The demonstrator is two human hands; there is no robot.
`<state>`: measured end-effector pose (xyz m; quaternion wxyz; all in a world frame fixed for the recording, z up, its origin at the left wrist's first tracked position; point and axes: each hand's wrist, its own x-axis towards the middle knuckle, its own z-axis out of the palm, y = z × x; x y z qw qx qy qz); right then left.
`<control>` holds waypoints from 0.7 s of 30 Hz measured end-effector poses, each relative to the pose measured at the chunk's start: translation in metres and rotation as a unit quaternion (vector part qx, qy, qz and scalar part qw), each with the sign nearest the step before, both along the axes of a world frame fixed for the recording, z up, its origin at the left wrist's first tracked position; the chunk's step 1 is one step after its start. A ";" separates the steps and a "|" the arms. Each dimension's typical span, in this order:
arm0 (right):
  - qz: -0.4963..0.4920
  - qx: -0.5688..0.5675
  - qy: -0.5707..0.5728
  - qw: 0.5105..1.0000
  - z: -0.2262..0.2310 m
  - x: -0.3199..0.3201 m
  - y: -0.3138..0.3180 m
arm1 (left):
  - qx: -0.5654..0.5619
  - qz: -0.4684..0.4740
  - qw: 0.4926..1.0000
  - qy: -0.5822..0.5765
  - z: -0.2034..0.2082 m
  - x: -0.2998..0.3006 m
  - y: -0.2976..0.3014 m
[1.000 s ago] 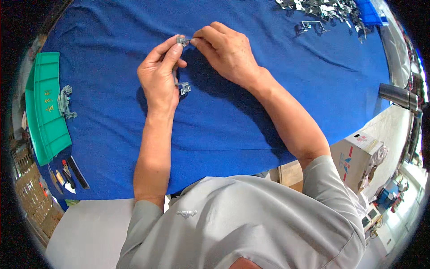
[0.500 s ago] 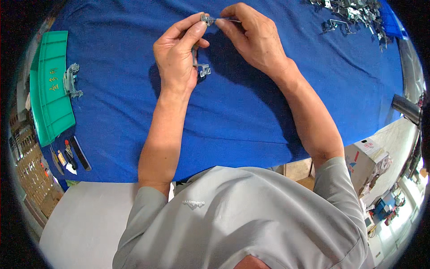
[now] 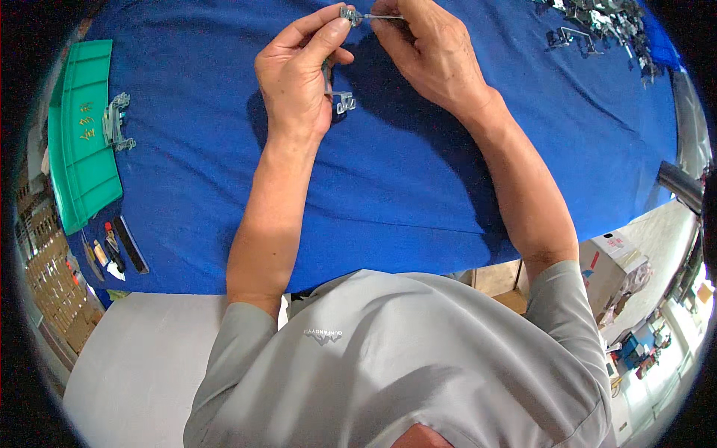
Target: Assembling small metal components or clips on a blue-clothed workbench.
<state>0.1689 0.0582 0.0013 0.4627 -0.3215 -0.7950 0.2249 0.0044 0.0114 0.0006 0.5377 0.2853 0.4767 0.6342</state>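
Silvery metal bracket, one end pinched between thumb and forefinger of the left hand, near the upper edge; its other end seems to stick out beside the palm; the right hand has thumb and fingertips closed on a thin rod, tip at the bracket; whether it has entered cannot be told; good work here likely means a steady left pinch and the rod kept in line, pushed gently; against one second ago, more rod shows and the whole view has shifted; further out, blue cloth, green tray left, heaped metal parts upper right.
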 end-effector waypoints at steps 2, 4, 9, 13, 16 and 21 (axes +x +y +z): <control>0.000 0.009 -0.028 1.000 0.001 0.000 -0.001 | -0.003 0.000 1.000 0.001 0.002 0.000 0.000; -0.009 0.002 -0.043 0.999 0.008 0.000 -0.004 | -0.003 0.001 1.000 0.002 0.002 -0.001 -0.001; -0.024 -0.023 -0.018 0.999 0.006 -0.003 -0.006 | 0.003 -0.008 1.000 -0.009 0.001 -0.002 0.000; -0.003 0.006 -0.047 0.999 -0.002 0.001 0.000 | 0.014 -0.013 1.000 -0.008 0.001 0.000 0.000; -0.019 -0.013 -0.043 0.999 0.011 -0.002 -0.007 | 0.007 0.004 1.000 0.003 0.004 0.002 0.000; -0.012 -0.016 -0.045 0.999 0.008 0.001 -0.005 | 0.008 -0.011 1.000 0.011 0.003 0.000 -0.001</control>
